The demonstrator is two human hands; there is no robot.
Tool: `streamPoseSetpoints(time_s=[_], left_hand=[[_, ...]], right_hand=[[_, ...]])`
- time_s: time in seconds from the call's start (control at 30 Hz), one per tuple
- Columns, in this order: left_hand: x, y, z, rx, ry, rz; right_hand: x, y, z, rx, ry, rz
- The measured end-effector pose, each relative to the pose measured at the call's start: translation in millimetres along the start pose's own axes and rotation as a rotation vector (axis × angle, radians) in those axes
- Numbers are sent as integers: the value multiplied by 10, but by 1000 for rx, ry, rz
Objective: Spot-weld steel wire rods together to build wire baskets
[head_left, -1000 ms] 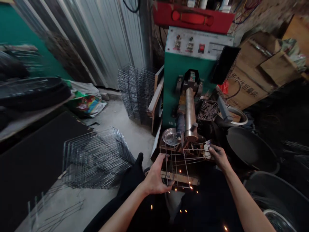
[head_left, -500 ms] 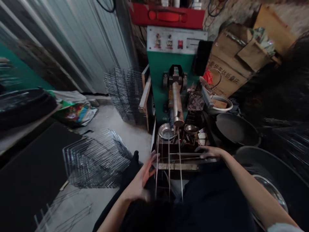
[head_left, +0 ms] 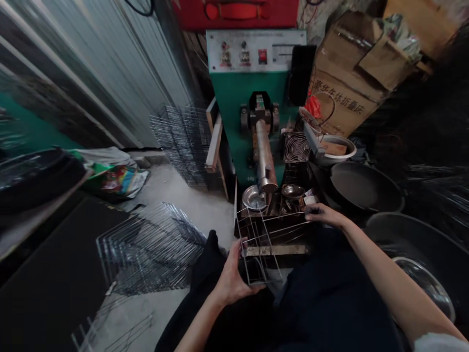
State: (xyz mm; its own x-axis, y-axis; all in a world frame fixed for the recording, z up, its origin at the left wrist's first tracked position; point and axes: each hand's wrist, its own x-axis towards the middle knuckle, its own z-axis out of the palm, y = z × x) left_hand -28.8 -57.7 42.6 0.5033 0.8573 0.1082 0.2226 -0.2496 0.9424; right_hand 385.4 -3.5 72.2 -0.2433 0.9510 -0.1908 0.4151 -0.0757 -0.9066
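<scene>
A wire frame (head_left: 262,238) of thin metal rods lies tilted below the metal arm (head_left: 264,156) of a green machine (head_left: 232,105). My left hand (head_left: 236,276) grips the frame's left side and near end, thumb and fingers spread around it. Between the fingertips of my right hand (head_left: 322,215) is the end of a thin wire rod (head_left: 289,215), which reaches left to the frame. A round metal dish (head_left: 252,197) with something shiny in it sits under the arm's tip, and a smaller dish (head_left: 293,191) is to its right.
Stacked wire frames (head_left: 150,252) stand on the floor at left, with another stack (head_left: 181,144) behind. Dark round pans (head_left: 366,189) are at right. A wooden bar (head_left: 276,250) crosses near my lap. A cardboard box (head_left: 340,98) leans at back right.
My left hand has closed on the wire frame, which now sits tilted with its near end visible. My right hand has moved up and pinched the rod. The view has shifted slightly.
</scene>
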Motion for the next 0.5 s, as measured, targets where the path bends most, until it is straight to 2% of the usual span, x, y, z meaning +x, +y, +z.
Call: streamPoseSetpoints(time_s=[0.07, 0.2, 0.33, 0.5], left_hand=[[85, 6, 43, 2, 17, 10], [230, -36, 66, -15, 46, 11], [309, -74, 48, 12, 80, 5], [401, -57, 39, 12, 91, 29]], right_hand=[[40, -147, 38, 24, 69, -74], [128, -299, 114, 9, 150, -92], [204, -299, 92, -18, 207, -101], [276, -259, 51, -20, 196, -63]])
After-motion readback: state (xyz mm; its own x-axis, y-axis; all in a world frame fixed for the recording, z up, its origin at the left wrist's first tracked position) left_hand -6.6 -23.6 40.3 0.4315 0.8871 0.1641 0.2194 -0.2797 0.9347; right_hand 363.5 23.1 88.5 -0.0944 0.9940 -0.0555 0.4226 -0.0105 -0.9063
